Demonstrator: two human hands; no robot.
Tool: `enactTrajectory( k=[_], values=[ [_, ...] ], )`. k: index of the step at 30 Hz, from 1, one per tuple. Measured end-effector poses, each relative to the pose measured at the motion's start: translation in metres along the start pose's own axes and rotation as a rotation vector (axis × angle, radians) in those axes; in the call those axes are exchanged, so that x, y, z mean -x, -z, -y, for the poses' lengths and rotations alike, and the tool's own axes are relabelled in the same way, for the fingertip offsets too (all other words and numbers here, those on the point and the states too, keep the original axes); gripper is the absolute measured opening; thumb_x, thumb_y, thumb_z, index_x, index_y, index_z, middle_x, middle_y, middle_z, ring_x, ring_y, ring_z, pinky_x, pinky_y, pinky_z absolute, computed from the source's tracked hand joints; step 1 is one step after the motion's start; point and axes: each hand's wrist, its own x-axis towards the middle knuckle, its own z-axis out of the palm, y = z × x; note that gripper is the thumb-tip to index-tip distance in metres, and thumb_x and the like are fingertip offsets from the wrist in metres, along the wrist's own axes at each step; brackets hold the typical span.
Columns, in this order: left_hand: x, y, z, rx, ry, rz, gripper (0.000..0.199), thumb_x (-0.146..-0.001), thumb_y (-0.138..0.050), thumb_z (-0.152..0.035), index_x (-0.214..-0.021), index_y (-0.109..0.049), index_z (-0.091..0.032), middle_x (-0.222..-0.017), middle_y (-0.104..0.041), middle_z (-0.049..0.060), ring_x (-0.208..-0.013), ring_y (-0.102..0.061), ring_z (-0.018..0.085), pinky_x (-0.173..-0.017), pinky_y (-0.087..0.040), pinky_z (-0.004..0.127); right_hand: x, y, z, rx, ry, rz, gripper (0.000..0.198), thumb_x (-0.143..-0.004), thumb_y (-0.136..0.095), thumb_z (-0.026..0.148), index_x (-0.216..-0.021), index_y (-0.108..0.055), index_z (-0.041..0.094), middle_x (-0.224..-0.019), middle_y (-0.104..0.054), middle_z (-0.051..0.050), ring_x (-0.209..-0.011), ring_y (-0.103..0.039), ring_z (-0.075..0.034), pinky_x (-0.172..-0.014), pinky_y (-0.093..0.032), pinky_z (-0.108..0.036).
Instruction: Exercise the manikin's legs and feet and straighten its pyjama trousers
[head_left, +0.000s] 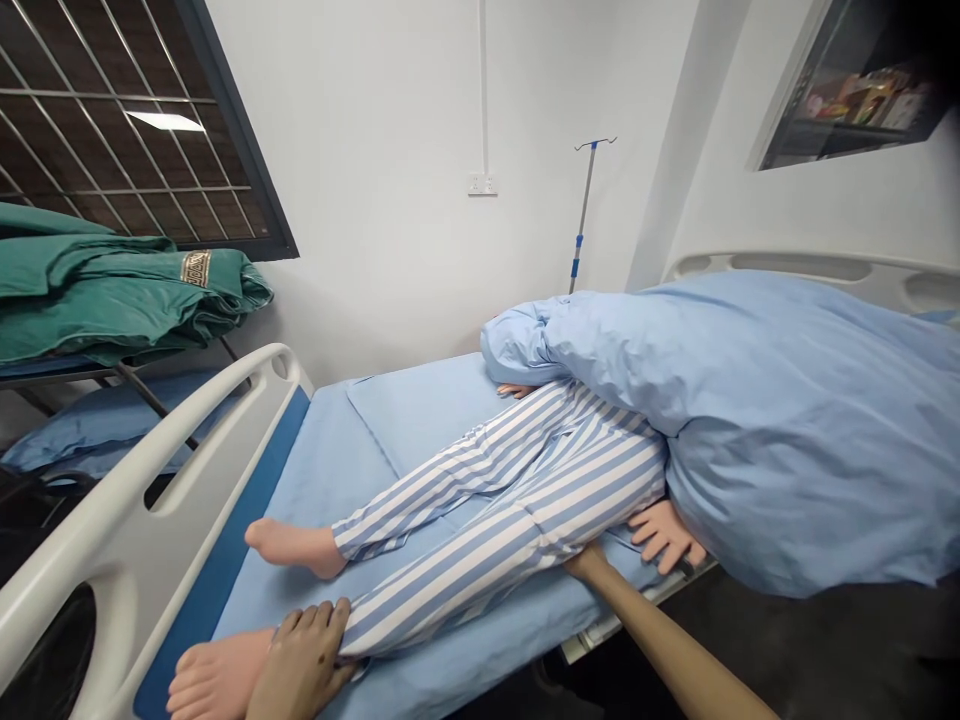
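A manikin in blue-and-white striped trousers (480, 575) lies on its back on the bed, its lower body showing. My left hand (304, 650) wraps over its near ankle, between the bare near foot (217, 675) and the trouser cuff. Under the same leg, around the knee, my right hand (589, 562) is tucked in with its fingers hidden beneath the cloth. The manikin's near hand (667, 535) lies palm down close to my right wrist. Its far foot (296, 547) rests on the sheet.
A blue quilt (810, 420) is bunched over the manikin's upper body. The pale footboard (187, 430) stands at the left, with folded green cloth (112, 290) beyond it. An IV pole (583, 220) rises behind the bed. The blue sheet (420, 425) covers the mattress.
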Motion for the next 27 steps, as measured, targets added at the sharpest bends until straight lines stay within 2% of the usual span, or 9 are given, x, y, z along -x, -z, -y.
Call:
enactTrajectory(
  k=[4,5,9,11,16,20,22,24,27],
  values=[
    [0.0,-0.001,0.004,-0.027,-0.02,0.01,0.049,-0.066,-0.047,-0.025,-0.114,-0.047,-0.017,-0.106,-0.056,0.01,-0.097,-0.047,0.026,-0.085,-0.028,0.037,-0.007,0.003,-0.006,-0.535,-0.263,-0.469,0.033,-0.056,-0.018,0.035,-0.033,-0.035,0.02,-0.052,-0.055,-0.004,-0.057,-0.06,-0.025,-0.073,-0.036,-0.051],
    [0.0,-0.002,0.005,-0.036,-0.026,0.003,0.049,-0.065,-0.046,-0.022,-0.114,-0.047,-0.017,-0.106,-0.056,0.01,-0.096,-0.048,0.026,-0.084,-0.028,0.037,-0.008,0.002,-0.007,-0.524,-0.262,-0.449,0.033,-0.056,-0.019,0.035,-0.032,-0.035,0.02,-0.051,-0.056,-0.004,-0.058,-0.06,-0.025,-0.073,-0.037,-0.049],
    [0.0,-0.005,0.006,-0.055,-0.025,-0.034,0.049,-0.064,-0.046,-0.016,-0.113,-0.047,-0.02,-0.103,-0.057,0.008,-0.094,-0.049,0.026,-0.082,-0.029,0.037,-0.009,0.002,-0.008,0.206,0.189,0.279,0.032,-0.051,-0.03,0.04,-0.035,-0.05,0.02,-0.055,-0.059,-0.002,-0.068,-0.062,-0.024,-0.075,-0.038,-0.045],
    [0.0,-0.006,0.006,-0.062,-0.023,-0.044,0.05,-0.063,-0.047,-0.015,-0.112,-0.048,-0.02,-0.102,-0.056,0.008,-0.094,-0.049,0.027,-0.082,-0.03,0.037,-0.007,0.003,-0.008,0.463,0.26,0.354,0.026,-0.047,-0.039,0.041,-0.037,-0.054,0.023,-0.058,-0.061,-0.001,-0.069,-0.062,-0.023,-0.076,-0.04,-0.042],
    [-0.003,-0.007,0.007,-0.085,-0.029,-0.04,0.051,-0.062,-0.044,-0.014,-0.113,-0.048,-0.019,-0.1,-0.057,0.009,-0.092,-0.049,0.026,-0.081,-0.031,0.037,-0.001,-0.001,-0.008,0.509,-0.059,-0.174,0.024,-0.051,-0.047,0.039,-0.035,-0.054,0.022,-0.061,-0.062,-0.003,-0.063,-0.06,-0.019,-0.075,-0.041,-0.038],
    [-0.005,-0.009,0.006,-0.083,-0.031,-0.046,0.056,-0.059,-0.044,-0.015,-0.115,-0.048,-0.018,-0.103,-0.057,0.009,-0.093,-0.049,0.025,-0.082,-0.031,0.037,0.001,-0.006,-0.008,0.825,-0.308,-0.153,0.032,-0.061,-0.045,0.035,-0.034,-0.055,0.022,-0.058,-0.062,-0.001,-0.067,-0.06,-0.015,-0.079,-0.037,-0.037],
    [-0.006,-0.008,0.0,-0.061,-0.031,-0.054,0.061,-0.057,-0.044,-0.015,-0.118,-0.046,-0.018,-0.106,-0.056,0.009,-0.094,-0.048,0.025,-0.083,-0.031,0.037,0.001,-0.006,-0.004,0.96,-0.376,-0.27,0.034,-0.063,-0.047,0.033,-0.032,-0.054,0.022,-0.059,-0.063,-0.002,-0.067,-0.06,-0.015,-0.079,-0.036,-0.035],
    [-0.008,-0.006,-0.01,-0.021,-0.024,-0.074,0.066,-0.056,-0.044,-0.017,-0.122,-0.042,-0.017,-0.112,-0.054,0.009,-0.097,-0.047,0.026,-0.084,-0.031,0.037,0.001,-0.008,0.002,1.04,-0.391,-0.447,0.036,-0.064,-0.048,0.033,-0.03,-0.054,0.022,-0.061,-0.064,-0.003,-0.068,-0.06,-0.016,-0.078,-0.036,-0.034],
    [-0.013,0.0,-0.028,0.074,0.0,-0.09,0.066,-0.06,-0.045,-0.026,-0.125,-0.039,-0.015,-0.115,-0.053,0.011,-0.099,-0.048,0.027,-0.084,-0.031,0.039,0.002,-0.027,0.003,1.076,-0.314,-0.406,0.039,-0.067,-0.046,0.036,-0.031,-0.055,0.022,-0.063,-0.064,-0.004,-0.068,-0.06,-0.015,-0.078,-0.036,-0.032]
  ],
)
